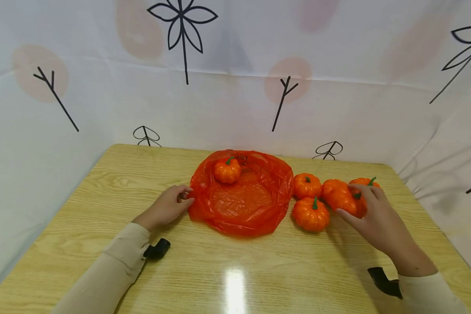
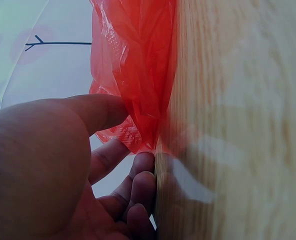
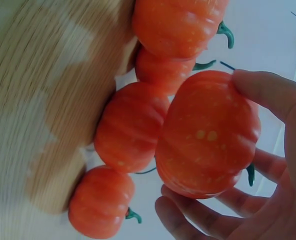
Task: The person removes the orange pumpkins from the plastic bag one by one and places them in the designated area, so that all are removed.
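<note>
My right hand (image 1: 378, 218) grips a small orange pumpkin (image 3: 208, 135) with a green stem, thumb on one side and fingers on the other. It is held up off the table, just over the other pumpkins. At the left rim of a red plastic bag (image 1: 241, 205), my left hand (image 1: 168, 206) pinches the film between thumb (image 2: 105, 112) and fingers. The bag lies spread with its mouth facing up. Inside it, toward the back left, sits one pumpkin (image 1: 227, 170).
Several more pumpkins stand to the right of the bag, among them a front one (image 1: 311, 214), one near the rim (image 1: 307, 186) and a far right one (image 1: 363, 181). A patterned white cloth (image 1: 227, 104) hangs behind the wooden table (image 1: 204, 270).
</note>
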Available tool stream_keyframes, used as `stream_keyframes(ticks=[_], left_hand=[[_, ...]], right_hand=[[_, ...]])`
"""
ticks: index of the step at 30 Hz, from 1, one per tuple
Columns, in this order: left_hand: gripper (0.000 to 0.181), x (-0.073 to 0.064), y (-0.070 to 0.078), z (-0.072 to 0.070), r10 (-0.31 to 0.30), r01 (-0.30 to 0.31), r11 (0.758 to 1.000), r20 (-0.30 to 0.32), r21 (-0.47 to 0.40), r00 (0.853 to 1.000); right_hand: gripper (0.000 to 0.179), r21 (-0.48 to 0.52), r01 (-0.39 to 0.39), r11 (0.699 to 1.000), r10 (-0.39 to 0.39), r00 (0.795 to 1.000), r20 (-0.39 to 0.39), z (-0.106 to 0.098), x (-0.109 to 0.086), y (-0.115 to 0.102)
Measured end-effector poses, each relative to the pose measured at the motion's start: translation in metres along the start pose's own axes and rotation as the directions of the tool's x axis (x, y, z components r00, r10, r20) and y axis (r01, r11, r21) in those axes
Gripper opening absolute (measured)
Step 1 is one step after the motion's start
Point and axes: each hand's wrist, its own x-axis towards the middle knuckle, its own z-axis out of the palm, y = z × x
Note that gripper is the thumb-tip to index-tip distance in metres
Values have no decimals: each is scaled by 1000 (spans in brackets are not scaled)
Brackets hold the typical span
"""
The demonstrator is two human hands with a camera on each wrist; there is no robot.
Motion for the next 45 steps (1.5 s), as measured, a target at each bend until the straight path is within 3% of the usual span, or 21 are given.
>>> stream_keyframes(ticks=[13,25,45], left_hand=[[30,0,0,0,-7,7,1000,-1,8,1000],[31,-1,1,1,-9,9,1000,-12,10,1000],[32,0,-1,2,9,-8,1000,-12,22,1000]], right_hand=[[70,40,33,999,-34,999,29,-1,3,16],[76,30,-31,999,25,985,170,1,4,19],[79,3,-58,998,56,973,224,11,7,33]])
